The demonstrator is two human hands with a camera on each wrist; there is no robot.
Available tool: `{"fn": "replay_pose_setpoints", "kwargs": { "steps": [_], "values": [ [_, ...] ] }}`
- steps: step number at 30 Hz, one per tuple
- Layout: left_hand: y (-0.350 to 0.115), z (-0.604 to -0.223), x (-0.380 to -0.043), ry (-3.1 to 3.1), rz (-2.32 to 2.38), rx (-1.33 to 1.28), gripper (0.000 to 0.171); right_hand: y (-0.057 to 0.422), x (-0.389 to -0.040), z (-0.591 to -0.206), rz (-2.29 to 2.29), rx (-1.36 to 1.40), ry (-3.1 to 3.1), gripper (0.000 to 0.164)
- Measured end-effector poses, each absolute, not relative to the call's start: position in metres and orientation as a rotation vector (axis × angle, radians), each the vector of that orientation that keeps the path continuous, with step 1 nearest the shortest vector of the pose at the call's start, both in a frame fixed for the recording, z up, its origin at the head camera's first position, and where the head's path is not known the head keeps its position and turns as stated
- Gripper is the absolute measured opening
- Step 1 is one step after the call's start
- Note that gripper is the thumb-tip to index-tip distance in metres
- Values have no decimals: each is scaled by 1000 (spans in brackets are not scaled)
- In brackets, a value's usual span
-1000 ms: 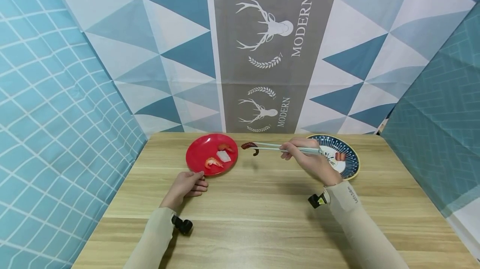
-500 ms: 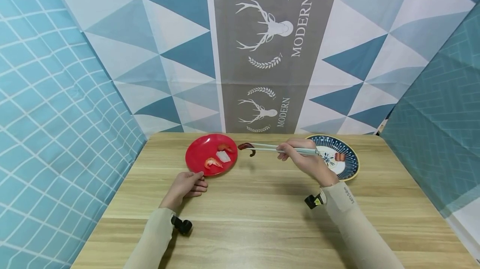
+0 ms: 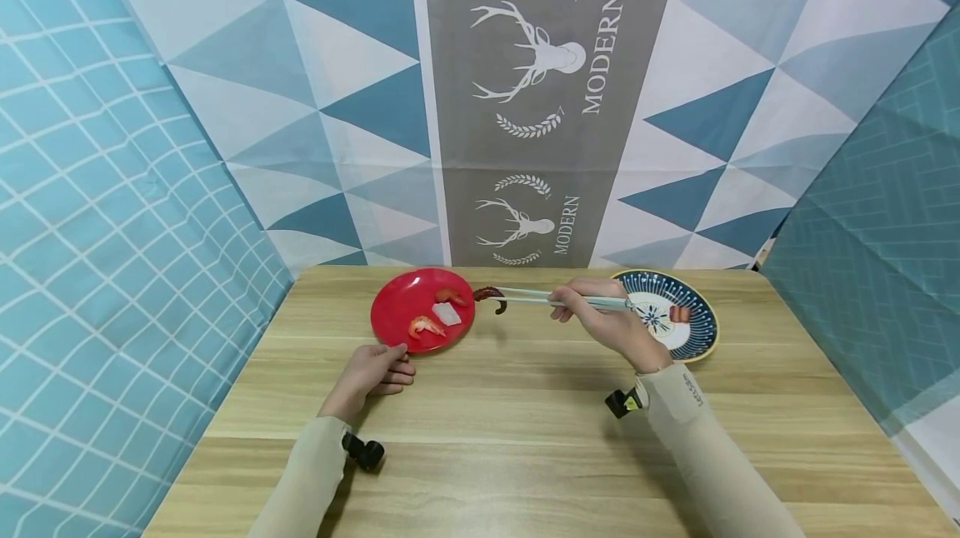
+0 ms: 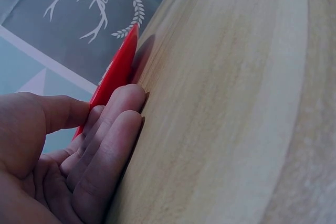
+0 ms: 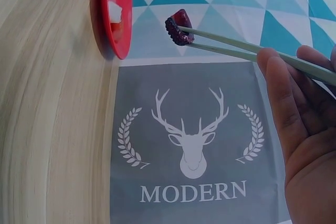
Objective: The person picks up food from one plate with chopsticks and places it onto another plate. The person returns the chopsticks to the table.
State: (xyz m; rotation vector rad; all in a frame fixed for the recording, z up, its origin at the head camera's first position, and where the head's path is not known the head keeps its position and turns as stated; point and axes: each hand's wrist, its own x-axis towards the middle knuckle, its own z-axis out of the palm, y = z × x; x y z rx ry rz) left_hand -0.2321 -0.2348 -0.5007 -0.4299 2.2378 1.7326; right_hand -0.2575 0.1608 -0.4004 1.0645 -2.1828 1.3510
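Note:
My left hand [image 3: 371,371] pinches the near rim of a round red plate [image 3: 390,313], thumb on top and fingers below, as the left wrist view shows. On the plate lie a shrimp [image 3: 426,326], a white piece of food [image 3: 447,313] and an orange-red piece [image 3: 452,297]. With my right hand [image 3: 603,317] I hold a pair of pale green chopsticks [image 3: 611,303] pointing left. Their tips grip a dark red octopus tentacle [image 5: 178,31] with rows of suckers. In the head view the tentacle overlaps the plate's right edge; the right wrist view shows it raised above the table.
Behind my right hand stands an oval blue-and-white patterned plate [image 3: 705,330] holding reddish pieces of food [image 3: 679,314]. The wooden table [image 3: 510,438] ends against a patterned cloth backdrop [image 3: 525,105], with blue cloth [image 3: 112,188] along the left side.
My right hand has moved slightly left, carrying the chopsticks and tentacle from a short gap right of the red plate to its edge. The left hand has stayed at the rim.

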Motion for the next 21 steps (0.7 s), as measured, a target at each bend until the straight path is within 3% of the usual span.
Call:
{"fn": "replay_pose_setpoints", "kwargs": {
  "steps": [21],
  "values": [
    [-236, -502, -233, 2230, 1732, -438, 39, 153, -260, -401, 1358, 1094, -2161, 25]
  ]
}}
